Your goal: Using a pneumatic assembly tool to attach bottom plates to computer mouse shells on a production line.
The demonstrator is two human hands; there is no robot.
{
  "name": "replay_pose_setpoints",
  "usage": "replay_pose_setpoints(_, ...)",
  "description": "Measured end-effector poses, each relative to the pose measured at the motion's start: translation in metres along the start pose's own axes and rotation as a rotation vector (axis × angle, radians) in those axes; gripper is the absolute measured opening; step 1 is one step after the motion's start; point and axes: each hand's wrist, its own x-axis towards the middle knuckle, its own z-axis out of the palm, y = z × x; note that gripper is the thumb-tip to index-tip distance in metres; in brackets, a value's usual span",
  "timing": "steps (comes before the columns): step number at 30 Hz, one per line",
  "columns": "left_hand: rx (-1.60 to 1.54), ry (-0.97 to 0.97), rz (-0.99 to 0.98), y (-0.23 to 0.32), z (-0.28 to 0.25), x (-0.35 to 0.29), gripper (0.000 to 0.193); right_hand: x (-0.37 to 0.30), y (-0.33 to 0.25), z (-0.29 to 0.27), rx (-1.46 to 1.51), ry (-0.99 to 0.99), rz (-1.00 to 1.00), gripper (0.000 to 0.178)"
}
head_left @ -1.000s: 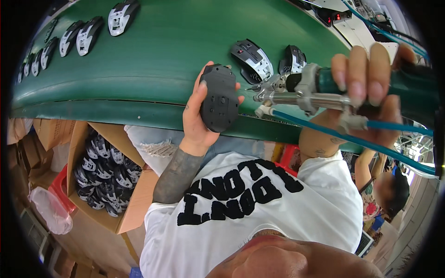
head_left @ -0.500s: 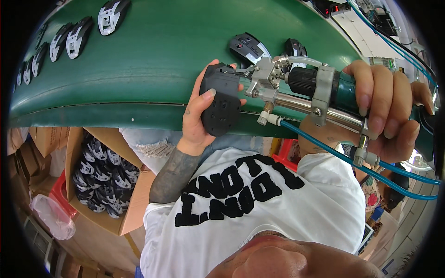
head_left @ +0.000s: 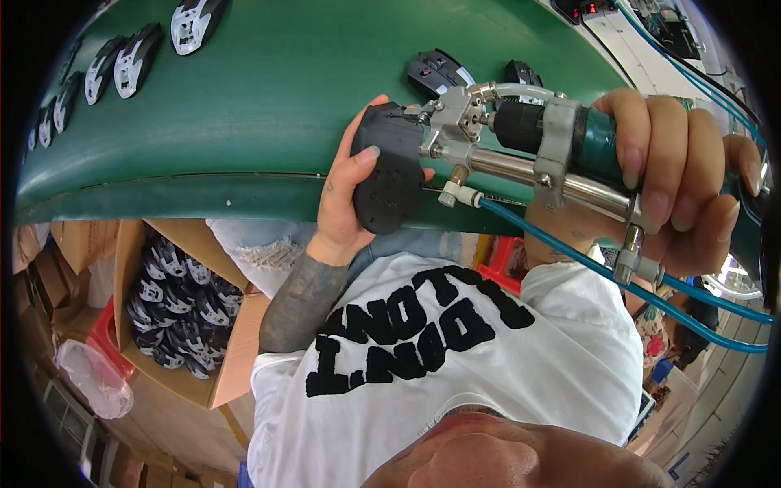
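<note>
Left hand (head_left: 342, 195) pinches black mouse (head_left: 389, 172) between fingers; right hand (head_left: 674, 175) fingers wrap air driver (head_left: 560, 150), tip at mouse's far end. Hand-held mouse could twist, skidding the tip.

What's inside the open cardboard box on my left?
The cardboard box holds heaped black-and-grey computer mice; whatever lies beneath the top ones is covered.

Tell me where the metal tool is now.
In the head view, the tool is right of centre, in the right hand's grip, its tip by the black mouse.
</note>
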Motion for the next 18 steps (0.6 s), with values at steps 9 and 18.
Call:
replay_pose_setpoints(9, -0.024, 0.095, 0.223, -0.007, -0.001, 0.006, 0.059, -0.010, -0.045, -0.016, 0.109, 0.092, -0.057, 0.020)
replay_pose_setpoints(18, -0.015, 0.112, 0.260, -0.019, 0.003, 0.014, 0.060, -0.028, -0.026, -0.013, 0.023, -0.119, 0.025, 0.033)
